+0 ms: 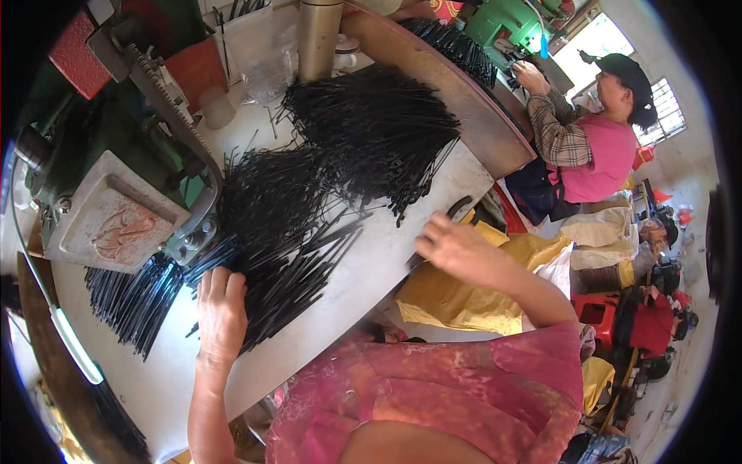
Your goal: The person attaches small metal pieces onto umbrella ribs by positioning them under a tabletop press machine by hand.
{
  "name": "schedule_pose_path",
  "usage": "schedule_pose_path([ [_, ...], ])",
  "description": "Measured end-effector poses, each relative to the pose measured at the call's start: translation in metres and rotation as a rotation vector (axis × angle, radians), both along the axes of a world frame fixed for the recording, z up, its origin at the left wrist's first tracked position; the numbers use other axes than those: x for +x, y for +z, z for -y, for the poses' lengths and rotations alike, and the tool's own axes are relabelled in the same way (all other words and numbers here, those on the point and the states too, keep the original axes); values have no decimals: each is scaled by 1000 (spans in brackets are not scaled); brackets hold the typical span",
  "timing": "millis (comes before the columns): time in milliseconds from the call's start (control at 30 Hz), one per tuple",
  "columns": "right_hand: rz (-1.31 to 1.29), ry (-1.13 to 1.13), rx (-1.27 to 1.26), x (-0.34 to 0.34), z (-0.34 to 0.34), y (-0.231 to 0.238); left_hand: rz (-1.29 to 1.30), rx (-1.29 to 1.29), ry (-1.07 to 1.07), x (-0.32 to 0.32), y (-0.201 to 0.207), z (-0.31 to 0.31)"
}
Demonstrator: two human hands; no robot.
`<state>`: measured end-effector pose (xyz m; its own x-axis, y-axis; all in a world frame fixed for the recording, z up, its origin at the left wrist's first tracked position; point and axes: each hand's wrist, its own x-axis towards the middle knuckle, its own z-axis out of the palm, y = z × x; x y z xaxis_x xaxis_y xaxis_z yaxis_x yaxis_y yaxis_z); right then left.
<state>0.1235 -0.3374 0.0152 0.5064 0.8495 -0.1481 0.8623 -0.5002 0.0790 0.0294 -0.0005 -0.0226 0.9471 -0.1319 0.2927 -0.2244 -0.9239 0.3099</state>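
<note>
My left hand [222, 313] has its fingers curled down beside the head of a green bench machine [189, 232], among thin black rods; what its fingertips hold is hidden. A fanned bundle of black rods [139, 298] lies to its left, with blue light on the upper ends. More loose rods [301, 286] spread out to its right. At the table's right edge, my right hand [456, 247] is closed around a dark curved strip [460, 207], which shows beyond the fingers; its exact kind is unclear.
Large heaps of thin black rods [371, 131] cover the far part of the white table [309, 329]. Behind them stands a metal flask [319, 39]. A lit lamp tube [76, 348] is at left. Yellow sacking [464, 301] lies at right. A co-worker [603, 147] sits at another green machine [502, 31].
</note>
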Motion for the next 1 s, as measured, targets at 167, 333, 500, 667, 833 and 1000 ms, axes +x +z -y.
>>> schedule_pose_path([
  [167, 299, -37, -44, 56, 31, -9, 18, -39, 7, 1, 1, 0],
  [333, 308, -34, 83, 78, 11, -14, 83, -109, 48, 1, 11, 4],
  [500, 166, -122, 93, 59, -56, 24, 37, -301, 169, -10, 21, -3],
  [667, 110, 137, 334, 58, -90, -23, -3, -438, 298, -21, 22, -7],
  [833, -112, 61, 560, 55, -131, -16, -169, -950, 485, -29, 7, -28],
  [1000, -453, -130, 873, 46, -182, -21, -65, -888, 523, -24, 4, -35],
])
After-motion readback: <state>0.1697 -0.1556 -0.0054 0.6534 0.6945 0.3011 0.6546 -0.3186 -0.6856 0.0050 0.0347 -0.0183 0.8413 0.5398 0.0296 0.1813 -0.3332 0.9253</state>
